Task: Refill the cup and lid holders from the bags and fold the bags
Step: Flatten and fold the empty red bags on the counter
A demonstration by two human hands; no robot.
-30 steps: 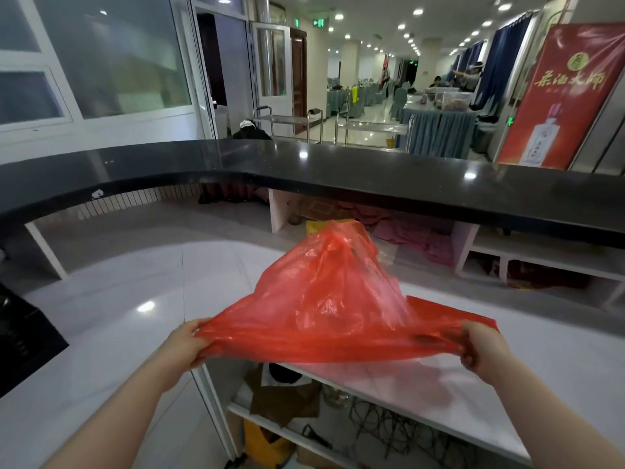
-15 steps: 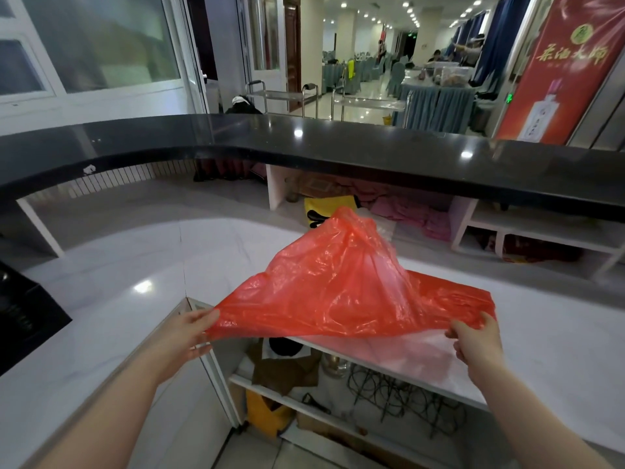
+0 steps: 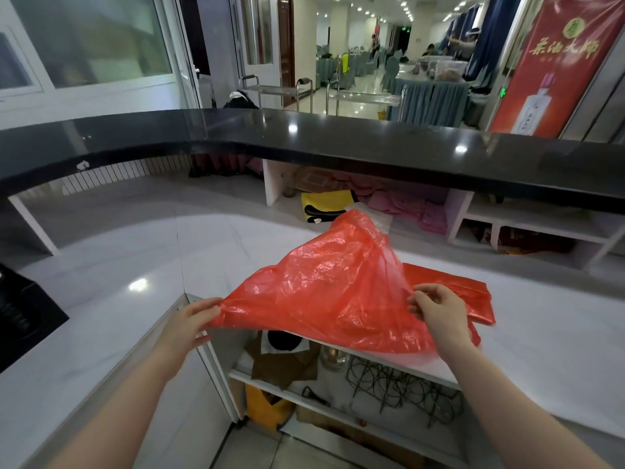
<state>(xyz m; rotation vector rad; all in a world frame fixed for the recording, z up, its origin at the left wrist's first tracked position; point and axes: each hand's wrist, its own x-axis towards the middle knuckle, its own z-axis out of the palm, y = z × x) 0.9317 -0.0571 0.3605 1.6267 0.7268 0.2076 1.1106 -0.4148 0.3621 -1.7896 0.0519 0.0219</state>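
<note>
A person's two hands hold a red plastic bag (image 3: pixel 338 286) over the near edge of a white marble desk (image 3: pixel 135 258). The left hand (image 3: pixel 192 324) pinches the bag's left corner between thumb and fingers, out past the desk's cut-out corner and above the open shelving below. The right hand (image 3: pixel 438 308) grips a fold of the film nearer the bag's right side, fingers curled over the plastic. Between the two hands the bag billows up into a crumpled peak toward the far side of the desk, while its right end lies flat on the desk surface, just beyond the right hand. The bag's near hem hangs over the desk's front edge.

Under the desk, a white shelf (image 3: pixel 304 394) carries a brown paper bag (image 3: pixel 287 363), a glass jar (image 3: pixel 333 355) and a tangle of dark wire racks (image 3: pixel 406 387); a yellow bag (image 3: pixel 267 407) sits on the level beneath. A black raised counter (image 3: pixel 338 140) curves along the far side of the desk, with pink cloth (image 3: pixel 406 208) and a yellow-and-black item (image 3: pixel 324 206) tucked in the cubbies below it. A black object (image 3: pixel 20 316) sits at the desk's left edge. Beyond the counter stand a red banner (image 3: pixel 554 62) with a bottle printed on it and a dining hall with covered tables.
</note>
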